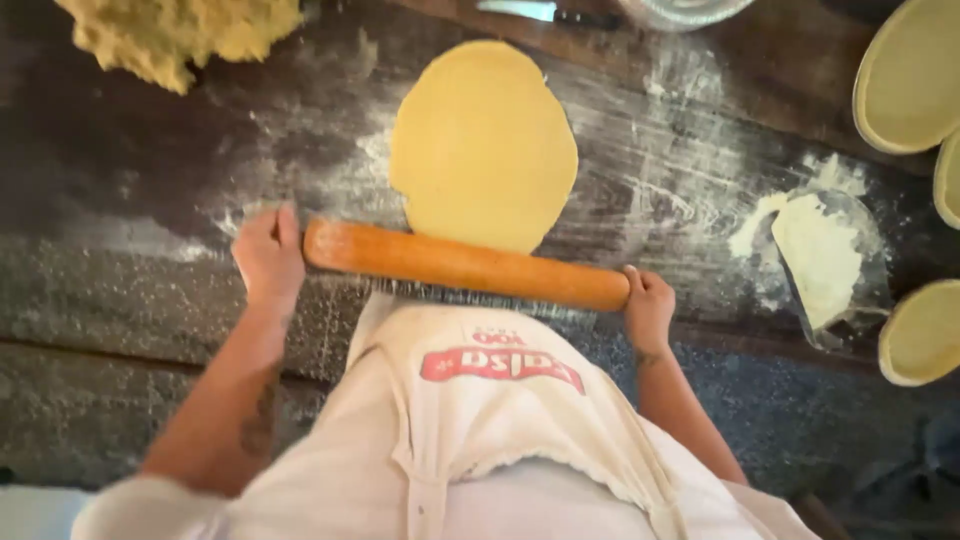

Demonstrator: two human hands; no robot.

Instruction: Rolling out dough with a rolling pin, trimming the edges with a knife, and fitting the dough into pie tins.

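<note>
A flat, roughly round sheet of yellow dough (483, 140) lies on the dark floured worktop (150, 180). A wooden rolling pin (465, 265) rests across the sheet's near edge. My left hand (268, 255) presses on the pin's left end with its fingers laid over it. My right hand (648, 305) presses on the right end. I wear a white apron (500, 420) with a red patch, which fills the bottom middle of the view.
A big lump of raw dough (170, 35) sits at the top left. At the right stand several dough-lined tart pans (910, 75), and a clear scraper with flour (825, 255). A knife (545, 12) and a glass bowl (685, 10) lie at the far edge.
</note>
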